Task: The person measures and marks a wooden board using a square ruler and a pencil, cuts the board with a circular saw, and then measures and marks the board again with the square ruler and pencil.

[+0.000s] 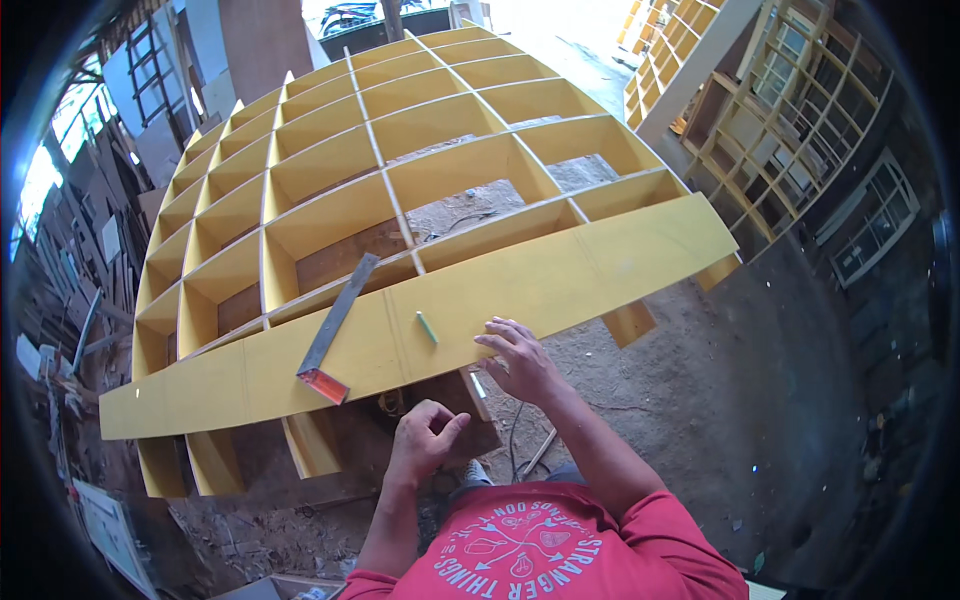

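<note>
A long yellow board [480, 290] lies across the near side of a large yellow wooden grid frame [330, 165]. My right hand [520, 358] rests at the board's near edge, its fingers stretched out over the surface and holding nothing. Below that edge, to the left, my left hand [425, 438] is loosely curled and apart from the board. Nothing shows between its thumb and fingers. A try square [338, 328] with a metal blade and a red-orange stock lies slanted on the board. To its right is a short pale green stick [427, 327], perhaps a pencil.
Yellow uprights [313, 445] stick out under the board's near edge. Beneath it stands a brown wooden piece [465, 410]. Scrap boards [85, 240] lean at the left. More lattice frames [800, 120] stand at the far right, near a small window frame [875, 215] on the floor.
</note>
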Demonstrator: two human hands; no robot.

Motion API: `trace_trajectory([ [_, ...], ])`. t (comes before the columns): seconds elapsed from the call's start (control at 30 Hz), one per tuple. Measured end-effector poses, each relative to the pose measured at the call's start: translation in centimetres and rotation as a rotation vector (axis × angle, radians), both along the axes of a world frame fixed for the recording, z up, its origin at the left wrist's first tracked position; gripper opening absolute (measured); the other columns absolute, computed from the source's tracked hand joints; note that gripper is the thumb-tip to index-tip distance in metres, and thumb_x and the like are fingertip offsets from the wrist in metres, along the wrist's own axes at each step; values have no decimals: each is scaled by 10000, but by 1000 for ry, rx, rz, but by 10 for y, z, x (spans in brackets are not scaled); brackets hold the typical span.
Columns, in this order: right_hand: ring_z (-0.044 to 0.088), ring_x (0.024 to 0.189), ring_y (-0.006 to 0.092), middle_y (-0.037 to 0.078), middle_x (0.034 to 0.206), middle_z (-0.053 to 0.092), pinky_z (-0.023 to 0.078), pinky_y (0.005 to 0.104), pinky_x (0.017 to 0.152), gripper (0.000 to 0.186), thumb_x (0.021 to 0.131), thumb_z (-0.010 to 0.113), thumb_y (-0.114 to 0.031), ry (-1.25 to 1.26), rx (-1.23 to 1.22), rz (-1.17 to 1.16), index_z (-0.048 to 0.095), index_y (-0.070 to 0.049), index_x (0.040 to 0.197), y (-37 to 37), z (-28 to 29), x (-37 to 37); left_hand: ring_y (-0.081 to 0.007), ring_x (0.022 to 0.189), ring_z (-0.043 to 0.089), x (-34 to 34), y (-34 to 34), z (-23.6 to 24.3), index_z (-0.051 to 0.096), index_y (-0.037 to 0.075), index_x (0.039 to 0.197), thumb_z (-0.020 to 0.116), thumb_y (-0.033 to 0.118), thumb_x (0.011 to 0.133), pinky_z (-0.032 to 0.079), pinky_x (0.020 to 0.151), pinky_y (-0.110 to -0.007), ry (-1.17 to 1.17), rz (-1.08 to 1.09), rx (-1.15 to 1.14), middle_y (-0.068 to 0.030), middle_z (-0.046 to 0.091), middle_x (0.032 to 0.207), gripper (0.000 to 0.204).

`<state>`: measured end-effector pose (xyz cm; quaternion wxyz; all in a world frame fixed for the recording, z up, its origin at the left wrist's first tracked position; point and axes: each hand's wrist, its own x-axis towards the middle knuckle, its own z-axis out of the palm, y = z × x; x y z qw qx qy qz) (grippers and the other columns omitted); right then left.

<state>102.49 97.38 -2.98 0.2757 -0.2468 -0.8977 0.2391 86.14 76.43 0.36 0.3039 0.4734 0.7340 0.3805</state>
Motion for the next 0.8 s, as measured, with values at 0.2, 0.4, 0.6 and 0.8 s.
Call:
trace_trajectory([
  [0.2, 597, 1426, 418, 217, 1433, 697, 463, 527, 1229, 343, 955, 806, -180, 95, -31, -107, 762, -76, 1279, 49, 9, 111, -420, 1163, 734, 64, 43, -42, 572, -16, 1388, 911, 349, 915, 584, 1011, -479, 299, 266, 28, -263, 725, 1244, 687],
  [0.4, 685, 1287, 368, 161, 1300, 759, 536, 491, 1125, 241, 927, 830, -115, 222, -102, -102, 788, -76, 1161, 93, -14, 257, -529, 1430, 561, 103, 79, -108, 204, -130, 1653, 908, 392, 900, 453, 1219, -524, 597, 529, -161, -414, 513, 1552, 1155],
  [0.6, 704, 1189, 352, 127, 1196, 773, 561, 470, 1046, 162, 945, 820, -119, 272, -231, -62, 781, -73, 1095, 125, -48, 338, -523, 1503, 486, 112, 97, -93, 204, -99, 1660, 890, 362, 912, 420, 1253, -523, 625, 644, -363, -388, 460, 1621, 1115],
  [0.8, 723, 1122, 362, 130, 1145, 780, 573, 479, 1011, 144, 949, 815, -129, 283, -276, 72, 774, -75, 1076, 145, -52, 353, -530, 1455, 526, 114, 97, -100, 282, -48, 1626, 826, 230, 955, 451, 1207, -543, 664, 661, -333, -370, 514, 1570, 908],
])
